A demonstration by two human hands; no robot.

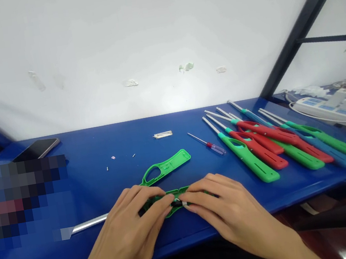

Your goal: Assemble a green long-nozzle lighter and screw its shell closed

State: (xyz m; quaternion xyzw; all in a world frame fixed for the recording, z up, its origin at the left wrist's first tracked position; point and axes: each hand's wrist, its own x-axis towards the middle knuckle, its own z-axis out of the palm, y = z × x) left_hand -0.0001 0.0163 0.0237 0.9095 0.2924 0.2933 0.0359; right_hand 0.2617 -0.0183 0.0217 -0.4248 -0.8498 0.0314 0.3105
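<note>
Near the table's front edge lies an opened green lighter body (173, 211), largely covered by my fingers. A small black part (176, 203) with a pale end sits in it, between my fingertips. My left hand (138, 219) has its fingers closed at the left side of this part. From the right, my right hand (221, 203) pinches at the pale end. A metal tube (89, 223) sticks out to the left beyond my left hand. Just behind my hands rests a separate green handle half (169, 165), its inner side facing up.
Several assembled lighters (253, 160) in green, red and blue lie at the right. A screwdriver (216, 147) is beside them. Farther back are thin metal pieces (162, 134); small bits (107, 168) and a phone (38, 148) lie at the left of the blue table (96, 146).
</note>
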